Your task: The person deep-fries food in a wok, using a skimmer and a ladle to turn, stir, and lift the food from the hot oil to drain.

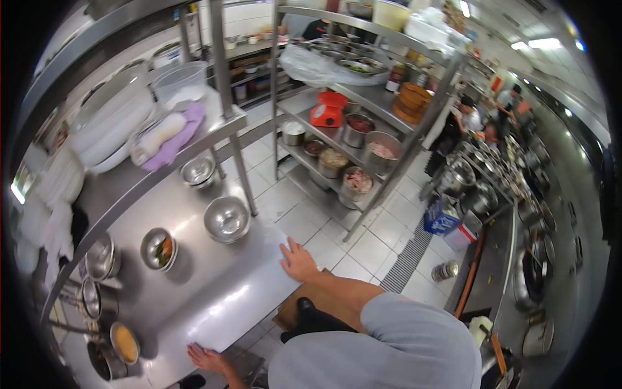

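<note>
My right hand [299, 260] lies flat on the near edge of the steel table [220, 292], fingers apart and nothing in them. Further down the same edge, my left hand [206, 358] rests on the steel, its fingers spread and holding nothing. Beyond my right hand stands an empty-looking metal bowl [227, 219]. A second metal bowl [159, 249] contains green and orange-red pieces. Left of my left hand is a bowl of yellow contents [125, 343], with a dark pot [105, 361] beside it.
An upper shelf [194, 142] over the table carries white tubs and a purple cloth [178, 139]. Ahead, a rack holds a red scale [329, 109] and pots of meat. At right, woks [534, 269] line the stove. A can [445, 270] sits on the floor; people work far right.
</note>
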`<state>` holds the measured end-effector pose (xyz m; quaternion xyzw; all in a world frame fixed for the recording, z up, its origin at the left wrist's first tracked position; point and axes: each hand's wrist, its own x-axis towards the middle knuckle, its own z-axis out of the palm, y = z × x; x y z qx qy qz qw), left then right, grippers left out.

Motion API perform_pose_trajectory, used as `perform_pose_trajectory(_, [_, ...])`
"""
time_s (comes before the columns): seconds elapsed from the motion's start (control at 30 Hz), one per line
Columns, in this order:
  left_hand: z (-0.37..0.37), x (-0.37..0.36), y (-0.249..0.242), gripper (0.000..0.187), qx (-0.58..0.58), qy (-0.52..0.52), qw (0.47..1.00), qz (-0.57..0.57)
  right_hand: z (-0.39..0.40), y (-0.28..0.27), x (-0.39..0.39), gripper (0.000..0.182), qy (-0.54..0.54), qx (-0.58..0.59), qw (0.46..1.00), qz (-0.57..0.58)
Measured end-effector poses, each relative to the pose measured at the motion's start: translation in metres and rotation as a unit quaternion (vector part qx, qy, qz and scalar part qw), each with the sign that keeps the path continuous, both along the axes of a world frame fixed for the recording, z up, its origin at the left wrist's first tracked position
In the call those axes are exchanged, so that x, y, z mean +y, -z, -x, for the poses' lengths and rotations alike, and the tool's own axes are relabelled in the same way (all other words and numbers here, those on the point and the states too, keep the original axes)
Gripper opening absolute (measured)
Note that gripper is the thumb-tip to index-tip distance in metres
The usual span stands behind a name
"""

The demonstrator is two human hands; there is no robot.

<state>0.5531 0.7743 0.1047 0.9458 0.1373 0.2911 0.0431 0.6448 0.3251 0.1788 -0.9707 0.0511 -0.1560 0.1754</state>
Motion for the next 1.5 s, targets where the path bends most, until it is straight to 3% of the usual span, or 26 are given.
perform_pose_trajectory(0.17, [0.000, 0.002, 0.007, 0.053, -0.042, -0.009, 0.999, 0.004, 0.002, -0.003, 0.001, 0.050, -0.019, 0.012, 1.000, -0.012])
perform_pose_trajectory(0.63, [0.006, -0.014, -0.024, 0.053, -0.021, -0.002, 0.997, 0.075, -0.001, -0.002, 0.003, 0.051, -0.019, 0.031, 0.999, -0.013])
perform_pose_trajectory(1.0, [0.004, -0.007, -0.016, 0.053, 0.010, -0.010, 0.999, 0.035, -0.001, -0.004, 0.004, 0.053, -0.021, 0.032, 0.999, -0.018])
perform_pose_trajectory(1.1, [0.004, -0.007, -0.015, 0.053, -0.003, -0.012, 0.999, 0.044, -0.001, 0.000, 0.002, 0.054, -0.032, -0.053, 0.998, -0.007])
perform_pose_trajectory(1.5, [0.006, -0.009, -0.022, 0.043, 0.003, 0.008, 0.999, 0.035, 0.002, -0.002, 0.003, 0.031, -0.058, -0.061, 0.996, -0.004])
